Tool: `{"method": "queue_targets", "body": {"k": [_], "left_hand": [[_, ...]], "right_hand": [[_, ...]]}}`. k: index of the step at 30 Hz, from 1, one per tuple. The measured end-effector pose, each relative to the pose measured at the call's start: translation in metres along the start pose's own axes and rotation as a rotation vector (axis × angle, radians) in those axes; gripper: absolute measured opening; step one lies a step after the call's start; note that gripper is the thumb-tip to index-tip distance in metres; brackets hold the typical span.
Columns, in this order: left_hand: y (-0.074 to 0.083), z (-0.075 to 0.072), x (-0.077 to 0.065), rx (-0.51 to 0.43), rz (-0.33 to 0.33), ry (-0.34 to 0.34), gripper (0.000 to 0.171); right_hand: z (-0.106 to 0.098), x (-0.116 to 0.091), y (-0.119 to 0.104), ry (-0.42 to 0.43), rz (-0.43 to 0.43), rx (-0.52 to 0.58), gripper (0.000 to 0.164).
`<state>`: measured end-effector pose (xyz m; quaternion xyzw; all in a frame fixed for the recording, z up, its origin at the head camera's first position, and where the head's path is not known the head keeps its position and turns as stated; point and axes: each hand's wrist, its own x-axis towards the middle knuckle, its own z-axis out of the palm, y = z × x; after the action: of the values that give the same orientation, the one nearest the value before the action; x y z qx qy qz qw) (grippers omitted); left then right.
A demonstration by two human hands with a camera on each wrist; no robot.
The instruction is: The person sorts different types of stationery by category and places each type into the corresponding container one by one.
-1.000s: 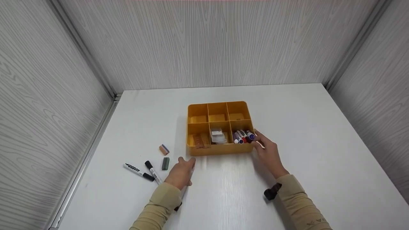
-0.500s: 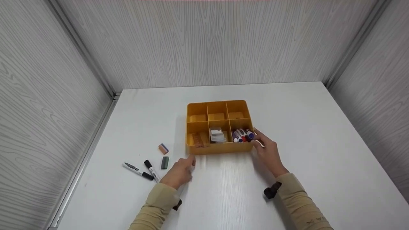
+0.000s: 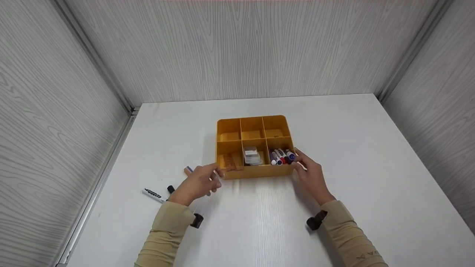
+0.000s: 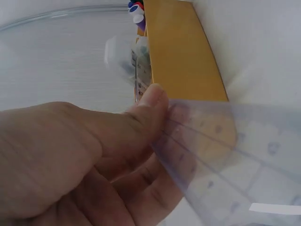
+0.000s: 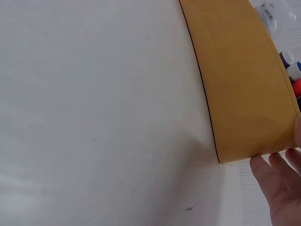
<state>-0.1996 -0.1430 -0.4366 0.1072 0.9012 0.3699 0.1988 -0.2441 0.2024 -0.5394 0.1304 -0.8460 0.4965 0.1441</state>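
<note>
My left hand (image 3: 198, 183) pinches a clear plastic ruler (image 4: 225, 155) between thumb and fingers, close to the front left corner of the yellow-orange divided box (image 3: 256, 172). Faint lines and blurred marks run along the ruler. My right hand (image 3: 311, 180) grips the box at its front right corner, with fingers (image 5: 270, 176) against the side wall. Inside the front compartments are a clear orange flat piece (image 3: 231, 162), small clear plastic cases (image 3: 252, 155) and several markers (image 3: 282, 157). The back compartments look mostly bare.
Left of the box, an orange-and-blue eraser (image 3: 187, 170) is partly covered by my left hand. A white marker (image 3: 153, 194) and another marker's black cap (image 3: 170, 189) show beside my left sleeve. Wood-grain panels (image 3: 237, 52) enclose the white table (image 3: 274, 222).
My left hand has risen from the table with the ruler and moved up and left beside the box, covering the green block. My right hand stays on the box corner.
</note>
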Motion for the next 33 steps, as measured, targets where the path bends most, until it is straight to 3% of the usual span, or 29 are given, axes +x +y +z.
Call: {"method": "queue_targets", "body": {"k": [7, 12, 20, 26, 33], "left_hand": [[0.004, -0.008, 0.013, 0.007, 0.008, 0.12, 0.019], [0.008, -0.013, 0.027, -0.049, 0.026, 0.167, 0.02], [0.013, -0.017, 0.051, -0.004, 0.076, 0.157, 0.031], [0.016, -0.016, 0.066, -0.014, 0.026, 0.145, 0.033], [0.018, -0.011, 0.082, 0.05, -0.033, 0.161, 0.031]], "right_hand": [[0.0, 0.0, 0.002, -0.003, 0.016, -0.003, 0.013], [0.0, -0.001, 0.001, -0.011, 0.016, 0.026, 0.012], [0.0, -0.001, 0.001, 0.006, -0.039, 0.023, 0.012], [-0.001, -0.001, 0.001, 0.007, -0.05, 0.034, 0.014], [-0.001, 0.0, 0.002, -0.004, -0.033, 0.033, 0.015]]}}
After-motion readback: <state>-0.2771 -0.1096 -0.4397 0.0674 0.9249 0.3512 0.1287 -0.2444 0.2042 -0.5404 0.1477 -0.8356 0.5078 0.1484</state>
